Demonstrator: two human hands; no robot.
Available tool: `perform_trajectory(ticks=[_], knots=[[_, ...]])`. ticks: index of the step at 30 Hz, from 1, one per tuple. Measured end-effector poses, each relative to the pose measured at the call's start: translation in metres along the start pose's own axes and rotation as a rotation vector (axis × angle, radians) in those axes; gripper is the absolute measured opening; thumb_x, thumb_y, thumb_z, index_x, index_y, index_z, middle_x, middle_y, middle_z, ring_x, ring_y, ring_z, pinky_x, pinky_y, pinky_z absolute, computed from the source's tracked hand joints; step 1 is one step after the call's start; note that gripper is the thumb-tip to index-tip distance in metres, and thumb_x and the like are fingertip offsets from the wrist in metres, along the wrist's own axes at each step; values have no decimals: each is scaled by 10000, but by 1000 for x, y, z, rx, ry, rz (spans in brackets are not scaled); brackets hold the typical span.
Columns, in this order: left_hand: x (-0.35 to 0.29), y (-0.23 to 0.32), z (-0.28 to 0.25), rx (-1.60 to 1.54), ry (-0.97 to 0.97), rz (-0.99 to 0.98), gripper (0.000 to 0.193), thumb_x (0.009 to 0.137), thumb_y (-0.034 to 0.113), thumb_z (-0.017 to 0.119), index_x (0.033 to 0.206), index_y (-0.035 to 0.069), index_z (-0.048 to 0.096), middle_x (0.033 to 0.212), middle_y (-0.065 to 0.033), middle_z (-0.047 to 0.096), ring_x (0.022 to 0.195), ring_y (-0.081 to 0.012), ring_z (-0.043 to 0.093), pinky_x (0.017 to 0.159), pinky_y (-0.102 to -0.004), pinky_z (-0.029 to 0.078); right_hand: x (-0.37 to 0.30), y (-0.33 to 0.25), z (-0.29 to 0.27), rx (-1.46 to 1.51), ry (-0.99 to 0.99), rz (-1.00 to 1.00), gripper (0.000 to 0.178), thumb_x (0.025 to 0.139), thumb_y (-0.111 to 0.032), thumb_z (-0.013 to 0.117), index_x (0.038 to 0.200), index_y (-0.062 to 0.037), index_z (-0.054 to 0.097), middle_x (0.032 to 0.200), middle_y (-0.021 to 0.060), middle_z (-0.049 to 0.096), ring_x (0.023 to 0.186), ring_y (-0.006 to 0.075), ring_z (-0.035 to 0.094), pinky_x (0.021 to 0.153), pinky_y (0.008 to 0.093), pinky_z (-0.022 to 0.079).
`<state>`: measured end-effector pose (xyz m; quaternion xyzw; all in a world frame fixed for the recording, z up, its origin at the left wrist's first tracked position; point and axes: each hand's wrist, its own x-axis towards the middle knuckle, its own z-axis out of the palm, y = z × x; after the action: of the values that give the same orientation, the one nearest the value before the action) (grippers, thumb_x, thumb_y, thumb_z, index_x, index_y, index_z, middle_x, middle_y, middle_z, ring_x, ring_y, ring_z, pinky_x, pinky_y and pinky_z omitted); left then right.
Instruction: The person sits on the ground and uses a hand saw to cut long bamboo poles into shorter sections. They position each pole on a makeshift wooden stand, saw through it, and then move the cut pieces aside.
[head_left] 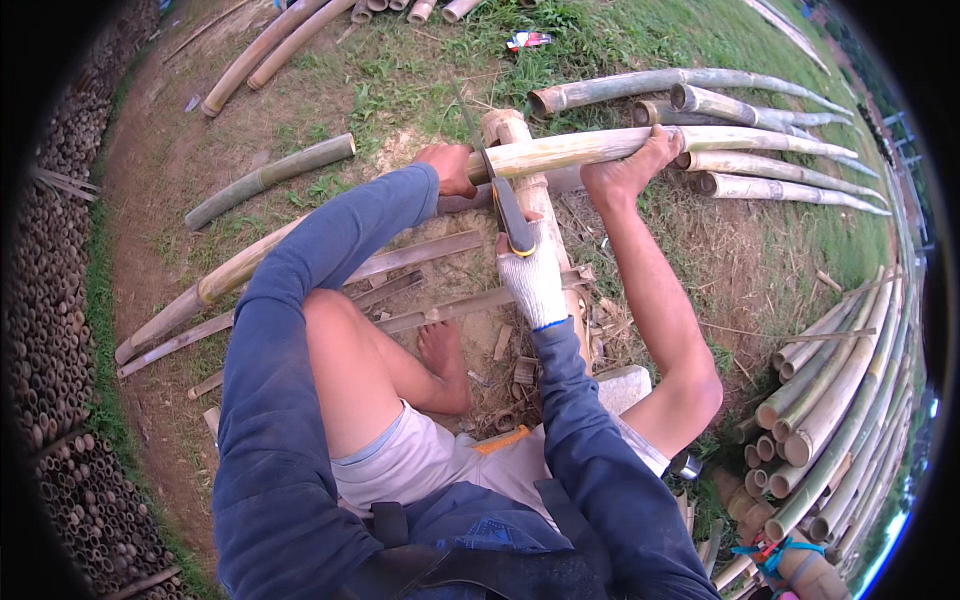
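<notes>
A long pale bamboo pole [570, 150] lies crosswise over a thick bamboo log [537, 188]. My bare left hand [447, 168] is closed around the pole, just left of the saw blade. In my right hand [532, 268], which wears a white knit glove, is the dark handle of a handsaw [513, 215]. Its thin blade points away from me and crosses the pole beside my left hand. How deep the blade sits in the bamboo I cannot tell. My right foot [622, 175] presses on the pole, right of the log.
Several bamboo poles [640, 88] lie at the far right, and a larger stack [800, 440] is at the near right. A short green bamboo piece [270, 180] rests on the ground at left. Split strips [420, 255] lie around my left foot. Cut bamboo is piled [75, 290] along the left edge.
</notes>
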<state>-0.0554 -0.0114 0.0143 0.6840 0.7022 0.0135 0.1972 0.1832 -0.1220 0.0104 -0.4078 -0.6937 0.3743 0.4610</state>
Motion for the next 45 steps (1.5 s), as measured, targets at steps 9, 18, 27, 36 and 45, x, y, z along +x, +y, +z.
perform_trajectory(ticks=[9,18,27,36,45], knots=[[2,-5,10,27,67,48,680,671,419,845,1226,64,677,1112,-230,762,1056,-420,732,962,-501,570,-167,-78,-97,-95,-89,119,441,938,7,659,1363,-7,539,1159,110,618,986,192,633,901,328,526],[-7,5,2,42,73,-3,686,693,380,851,1263,55,654,1142,-239,756,1093,-415,728,979,-500,575,8,-12,1,-30,-35,137,357,949,-52,705,1276,-14,568,1082,144,655,978,247,651,900,361,528],[1,-6,8,68,93,32,653,713,394,815,1239,51,638,1078,-235,763,1030,-418,741,942,-511,580,-156,-67,-90,-21,-67,131,444,945,39,655,1369,3,526,1178,113,599,987,168,625,916,315,527],[-16,8,14,4,28,89,713,710,430,827,1290,60,638,1111,-246,759,1068,-426,731,975,-513,574,-9,-3,0,-42,-51,265,328,946,-33,708,1250,-31,583,998,161,674,873,255,666,816,365,553],[-33,12,-22,-128,-139,158,778,660,419,884,1278,1,662,1093,-234,766,1033,-355,750,922,-415,584,-56,40,-9,144,-26,209,502,928,-100,801,1359,-32,554,1161,124,657,994,203,663,895,358,555]])
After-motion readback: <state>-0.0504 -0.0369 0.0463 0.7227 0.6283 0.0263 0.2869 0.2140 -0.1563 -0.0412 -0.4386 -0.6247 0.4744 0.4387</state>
